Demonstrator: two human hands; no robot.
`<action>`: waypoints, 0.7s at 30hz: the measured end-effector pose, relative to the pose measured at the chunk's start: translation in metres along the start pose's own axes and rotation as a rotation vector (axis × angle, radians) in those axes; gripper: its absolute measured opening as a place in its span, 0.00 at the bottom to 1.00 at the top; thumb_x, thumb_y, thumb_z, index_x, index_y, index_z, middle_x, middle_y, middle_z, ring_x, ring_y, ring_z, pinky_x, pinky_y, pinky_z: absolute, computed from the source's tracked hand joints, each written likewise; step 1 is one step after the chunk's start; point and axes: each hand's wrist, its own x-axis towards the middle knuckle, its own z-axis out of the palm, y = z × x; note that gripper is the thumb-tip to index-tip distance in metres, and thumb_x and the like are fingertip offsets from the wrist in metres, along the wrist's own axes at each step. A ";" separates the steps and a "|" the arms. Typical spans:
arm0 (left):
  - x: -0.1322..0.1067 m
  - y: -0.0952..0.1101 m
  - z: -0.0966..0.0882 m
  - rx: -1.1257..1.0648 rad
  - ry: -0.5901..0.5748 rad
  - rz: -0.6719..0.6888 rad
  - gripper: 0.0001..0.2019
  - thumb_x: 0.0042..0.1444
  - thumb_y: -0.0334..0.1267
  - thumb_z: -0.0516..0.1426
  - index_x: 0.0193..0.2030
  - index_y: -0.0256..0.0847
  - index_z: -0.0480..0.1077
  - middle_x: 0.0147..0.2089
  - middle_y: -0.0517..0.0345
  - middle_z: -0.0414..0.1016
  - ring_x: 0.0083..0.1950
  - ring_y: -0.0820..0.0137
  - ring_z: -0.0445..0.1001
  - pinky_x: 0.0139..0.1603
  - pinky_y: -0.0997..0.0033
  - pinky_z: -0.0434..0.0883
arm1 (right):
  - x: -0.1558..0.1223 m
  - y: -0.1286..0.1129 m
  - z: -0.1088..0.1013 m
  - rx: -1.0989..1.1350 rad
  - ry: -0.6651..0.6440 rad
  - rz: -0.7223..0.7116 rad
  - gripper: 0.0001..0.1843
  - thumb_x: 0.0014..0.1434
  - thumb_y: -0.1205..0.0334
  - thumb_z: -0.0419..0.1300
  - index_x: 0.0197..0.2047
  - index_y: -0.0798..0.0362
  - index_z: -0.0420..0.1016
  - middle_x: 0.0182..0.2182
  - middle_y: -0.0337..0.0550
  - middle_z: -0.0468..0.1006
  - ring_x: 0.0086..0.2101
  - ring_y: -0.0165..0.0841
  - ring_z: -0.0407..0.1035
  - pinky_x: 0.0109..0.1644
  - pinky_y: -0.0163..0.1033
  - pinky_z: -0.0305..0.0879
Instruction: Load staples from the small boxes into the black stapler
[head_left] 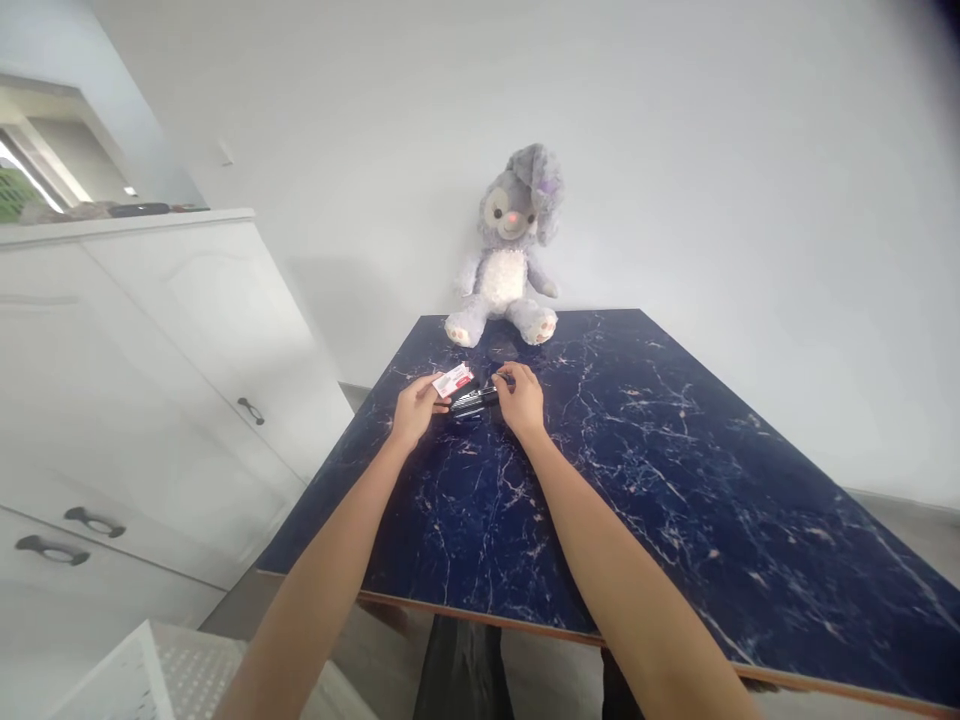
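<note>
Both my arms reach out over a dark blue marble-patterned table (675, 470). My left hand (415, 408) is closed on a small white and red packet (453, 380), held just above the tabletop. My right hand (520, 396) pinches the far end of some black pens (474, 401) that lie between the two hands; how many pens there are I cannot make out. The hands are a short way apart, with the pens and the packet between them.
A grey and white plush rabbit (512, 250) sits upright at the table's far edge against the white wall. A white cabinet (150, 370) with dark handles stands to the left. A white perforated object (150, 680) lies at the bottom left.
</note>
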 end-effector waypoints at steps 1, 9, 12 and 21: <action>-0.001 0.000 0.001 0.026 -0.012 0.013 0.18 0.61 0.43 0.59 0.55 0.36 0.74 0.45 0.47 0.81 0.33 0.70 0.82 0.30 0.73 0.79 | -0.001 -0.002 0.001 0.040 -0.013 0.028 0.10 0.62 0.55 0.57 0.41 0.50 0.75 0.42 0.47 0.79 0.41 0.39 0.73 0.47 0.43 0.69; -0.009 0.000 0.009 0.073 -0.075 0.067 0.17 0.62 0.42 0.57 0.53 0.35 0.74 0.37 0.52 0.81 0.25 0.72 0.79 0.26 0.74 0.78 | -0.009 -0.011 0.017 0.488 -0.176 0.215 0.16 0.58 0.46 0.62 0.40 0.50 0.72 0.40 0.45 0.82 0.37 0.37 0.76 0.43 0.43 0.73; -0.012 0.003 0.009 0.062 -0.086 0.059 0.16 0.61 0.42 0.57 0.52 0.34 0.74 0.35 0.52 0.80 0.25 0.72 0.79 0.27 0.72 0.78 | -0.008 -0.011 0.019 0.658 -0.197 0.310 0.19 0.51 0.45 0.67 0.38 0.50 0.72 0.41 0.46 0.82 0.37 0.39 0.77 0.42 0.45 0.76; -0.008 0.003 0.007 0.056 -0.119 0.084 0.20 0.58 0.38 0.59 0.56 0.35 0.71 0.34 0.53 0.80 0.27 0.71 0.77 0.26 0.74 0.75 | -0.007 -0.007 0.016 0.753 -0.168 0.391 0.22 0.44 0.47 0.72 0.35 0.51 0.74 0.35 0.43 0.82 0.35 0.38 0.76 0.41 0.44 0.76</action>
